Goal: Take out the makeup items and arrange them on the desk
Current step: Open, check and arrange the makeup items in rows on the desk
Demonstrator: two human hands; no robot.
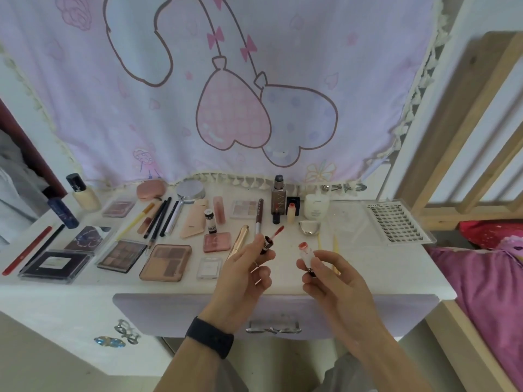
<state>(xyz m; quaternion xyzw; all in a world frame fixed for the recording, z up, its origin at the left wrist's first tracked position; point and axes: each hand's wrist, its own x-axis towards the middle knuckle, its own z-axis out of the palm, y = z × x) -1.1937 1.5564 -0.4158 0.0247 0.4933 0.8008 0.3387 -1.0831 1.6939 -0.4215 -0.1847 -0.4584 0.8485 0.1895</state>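
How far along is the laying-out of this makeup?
Mostly done, it seems: eyeshadow palettes, pencils, a foundation bottle and a lash tray lie spread on the desk. In hand: the left hand holds a lip gloss wand, the right hand its open tube. Left: probably closing it and setting it down.

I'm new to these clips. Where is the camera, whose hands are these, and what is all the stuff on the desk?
There is no machine here. One camera worn on a person's head looks down at their two bare hands. The left hand pinches a lip gloss wand with a red tip, and the right hand holds its open tube. Beyond them, a white desk carries laid-out makeup: eyeshadow palettes, pencils, a brown foundation bottle and a false-lash tray.
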